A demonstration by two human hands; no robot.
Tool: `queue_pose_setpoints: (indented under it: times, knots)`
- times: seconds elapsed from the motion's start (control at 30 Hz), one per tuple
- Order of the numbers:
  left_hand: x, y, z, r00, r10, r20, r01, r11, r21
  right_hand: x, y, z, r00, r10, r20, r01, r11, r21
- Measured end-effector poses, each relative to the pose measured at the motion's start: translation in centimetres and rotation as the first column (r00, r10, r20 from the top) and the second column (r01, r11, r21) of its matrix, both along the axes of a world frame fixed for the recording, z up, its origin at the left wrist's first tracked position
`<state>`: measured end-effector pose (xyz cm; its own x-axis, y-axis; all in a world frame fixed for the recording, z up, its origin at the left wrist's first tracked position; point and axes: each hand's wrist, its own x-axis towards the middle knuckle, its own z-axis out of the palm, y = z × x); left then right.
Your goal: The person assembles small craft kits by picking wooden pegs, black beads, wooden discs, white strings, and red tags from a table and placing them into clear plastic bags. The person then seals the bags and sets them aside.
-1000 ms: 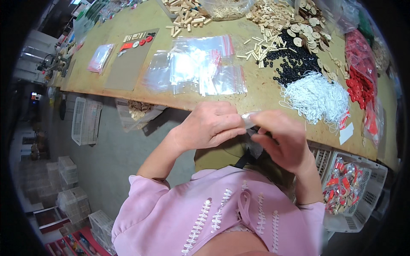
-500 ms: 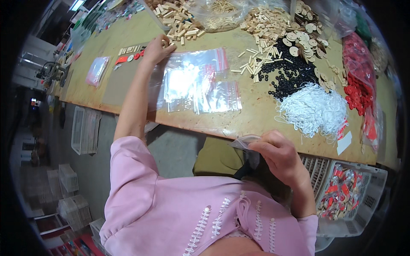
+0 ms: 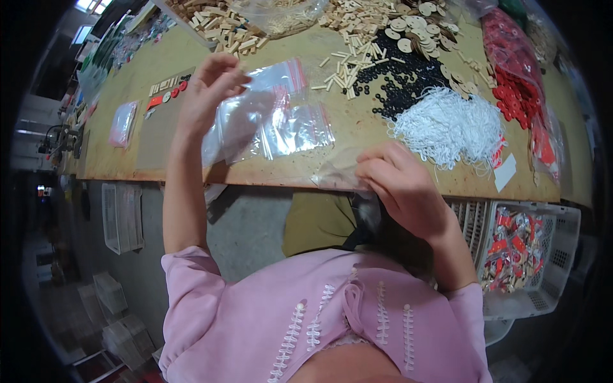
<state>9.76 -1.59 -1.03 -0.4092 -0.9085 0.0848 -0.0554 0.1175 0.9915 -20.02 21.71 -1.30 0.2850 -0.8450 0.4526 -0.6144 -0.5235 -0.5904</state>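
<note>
My left hand [image 3: 205, 89] is raised over the wooden table [image 3: 147, 153] and pinches a clear zip bag [image 3: 246, 105] with a red strip, lifting it off a small stack of clear zip bags [image 3: 294, 131]. My right hand [image 3: 399, 182] rests at the table's near edge, fingers curled on another clear plastic bag [image 3: 335, 173] that lies half over the edge. Its contents are hard to make out.
Beyond the bags lie piles of black rings [image 3: 402, 76], white cords [image 3: 450, 124], red pieces [image 3: 517, 96], wooden discs [image 3: 408, 32] and wooden sticks [image 3: 217, 25]. A white basket [image 3: 549, 268] of filled bags stands at the right, below the table. A filled pink bag [image 3: 122, 122] lies far left.
My left hand left the right hand, reached to the far left of the table, then came back to the bag stack and lifted one bag. My right hand stayed at the edge.
</note>
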Motion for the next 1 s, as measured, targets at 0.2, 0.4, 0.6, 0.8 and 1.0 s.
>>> queue_pose_setpoints:
  times: [0.2, 0.4, 0.6, 0.8, 1.0]
  knots:
    - [-8.0, 11.4, 5.1, 0.852, -0.333, 0.403, 0.495, 0.761, -0.418, 1.1, -0.3, 0.7, 1.000, -0.006, 0.007, 0.007, 0.995, -0.100]
    - [-9.2, 12.4, 5.3, 0.750, -0.423, 0.509, 0.654, 0.591, -0.473, 0.9, 1.2, 0.5, 0.992, 0.030, 0.125, -0.027, 0.999, -0.030]
    - [-10.8, 11.4, 5.1, 0.682, -0.514, 0.521, 0.718, 0.609, -0.339, -0.2, 2.5, 0.7, 0.985, 0.002, 0.173, -0.016, 0.997, 0.079]
    - [-13.9, 6.2, 2.7, 0.857, -0.337, 0.390, 0.484, 0.788, -0.381, -1.2, 3.5, 1.2, 0.976, -0.034, 0.217, 0.023, 0.998, 0.052]
    - [-19.4, -8.9, -4.7, 0.772, 0.073, 0.631, 0.267, 0.864, -0.426, -1.1, 3.3, 0.4, 0.967, -0.080, 0.244, 0.057, 0.993, 0.099]
